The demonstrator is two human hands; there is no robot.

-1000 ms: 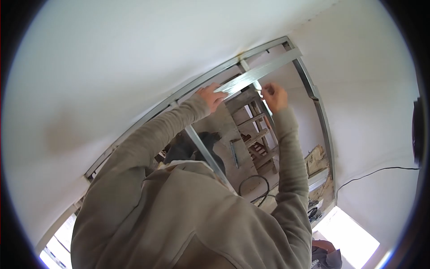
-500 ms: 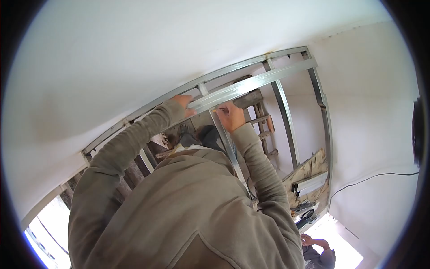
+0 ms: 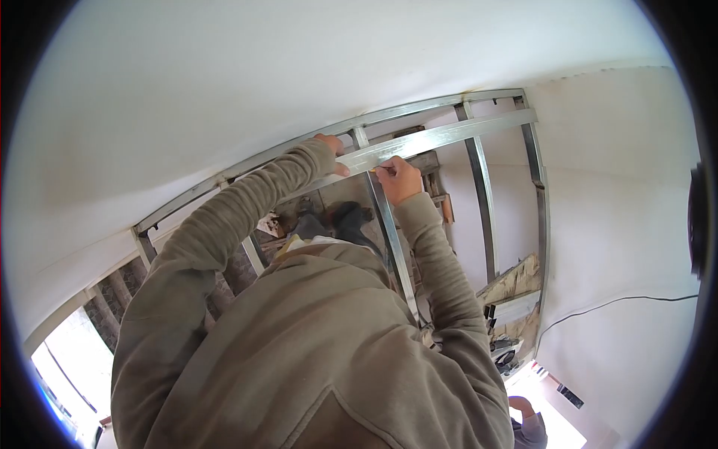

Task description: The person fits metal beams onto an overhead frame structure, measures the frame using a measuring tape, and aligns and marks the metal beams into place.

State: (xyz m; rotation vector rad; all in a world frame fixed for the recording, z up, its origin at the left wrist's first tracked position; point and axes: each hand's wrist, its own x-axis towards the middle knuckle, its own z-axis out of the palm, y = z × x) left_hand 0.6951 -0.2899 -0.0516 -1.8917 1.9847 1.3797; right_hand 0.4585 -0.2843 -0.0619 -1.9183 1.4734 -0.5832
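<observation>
A long shiny metal tube [image 3: 441, 138] lies across the metal frame, over its uprights. My left hand [image 3: 333, 153] is closed around the tube's left part, with the thumb on the near edge and fingers over the far side. Close by on the right, my right hand [image 3: 402, 179] is pinched at the tube's lower edge, beside a metal upright [image 3: 390, 232]. A thin yellow pencil-like thing [image 3: 372, 170] pokes out from its fingertips; most of it is hidden by the fingers.
A wooden ladder [image 3: 447, 208] stands below, beyond the frame. At right, a wooden board [image 3: 521, 277] carries metal tube pieces and tools. A black cable [image 3: 621, 301] runs along the white wall. Another person's arm [image 3: 527, 419] shows at bottom right.
The view has tilted slightly, so the frame and both hands appear shifted right. Both hands stay at the tube near the same upright. The other person at bottom right has shifted lower.
</observation>
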